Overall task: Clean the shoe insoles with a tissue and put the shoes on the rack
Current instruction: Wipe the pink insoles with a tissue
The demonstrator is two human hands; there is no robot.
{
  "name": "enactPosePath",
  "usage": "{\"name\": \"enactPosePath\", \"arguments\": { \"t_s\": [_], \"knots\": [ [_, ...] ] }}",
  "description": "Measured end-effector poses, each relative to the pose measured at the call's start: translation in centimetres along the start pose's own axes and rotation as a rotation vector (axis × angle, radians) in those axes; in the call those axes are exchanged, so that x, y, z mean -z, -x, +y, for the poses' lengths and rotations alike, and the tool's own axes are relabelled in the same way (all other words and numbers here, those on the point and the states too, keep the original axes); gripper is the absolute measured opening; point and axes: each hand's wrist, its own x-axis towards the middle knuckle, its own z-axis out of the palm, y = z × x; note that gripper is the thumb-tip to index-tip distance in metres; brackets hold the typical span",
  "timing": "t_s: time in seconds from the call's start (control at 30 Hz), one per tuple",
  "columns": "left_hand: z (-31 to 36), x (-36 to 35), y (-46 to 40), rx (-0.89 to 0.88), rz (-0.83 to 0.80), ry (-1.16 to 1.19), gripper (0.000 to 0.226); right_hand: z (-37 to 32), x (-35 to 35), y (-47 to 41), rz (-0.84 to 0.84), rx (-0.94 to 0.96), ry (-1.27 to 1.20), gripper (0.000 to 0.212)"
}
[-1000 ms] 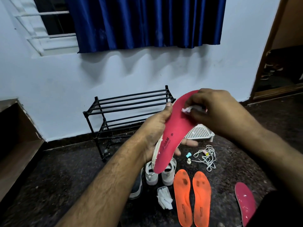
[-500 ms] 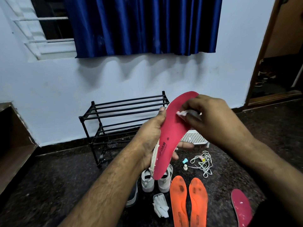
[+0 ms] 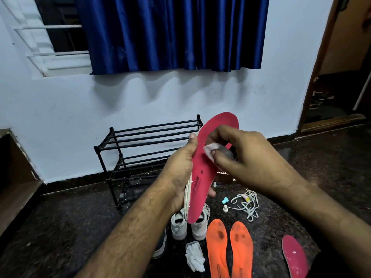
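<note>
Wiping insole [image 3: 202,169]: our left hand [image 3: 180,173] grips it upright, right hand [image 3: 247,161] pinches tissue [image 3: 209,150]; we press firm, stroke lengthwise, brace behind.

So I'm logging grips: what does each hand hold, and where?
Left hand grips the red insole along its middle edge; right hand pinches a tissue against it.

Left hand [image 3: 181,171], right hand [image 3: 247,163] gripping.

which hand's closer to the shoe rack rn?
Left. The left hand, gripping the red insole, overlaps the shoe rack in view; the right hand is off to its right.
</note>
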Motion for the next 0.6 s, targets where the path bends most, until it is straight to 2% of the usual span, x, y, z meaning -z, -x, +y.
{"name": "enactPosePath", "arguments": {
  "t_s": [0.17,0.3,0.43,0.53,0.6],
  "knots": [
    [0.0,0.1,0.1,-0.014,-0.002,-0.001,0.063,0.4,0.1,-0.1,0.08,-0.048,-0.002,0.021],
    [0.1,0.0,0.1,-0.012,-0.071,0.032,0.066,0.4,-0.4,0.1,0.04,-0.029,0.005,0.018],
    [0.4,-0.7,0.8,-0.084,-0.17,0.096,0.054,0.9,-0.6,-0.3,0.121,0.008,0.147,0.019],
    [0.2,-0.8,0.8,-0.125,-0.148,0.083,0.044,1.1,-0.1,-0.4,0.171,-0.051,0.066,0.016],
    [0.1,-0.6,0.7,-0.107,-0.114,0.075,0.046,1.2,0.0,-0.5,0.191,-0.082,0.052,0.011]
  ]
}}
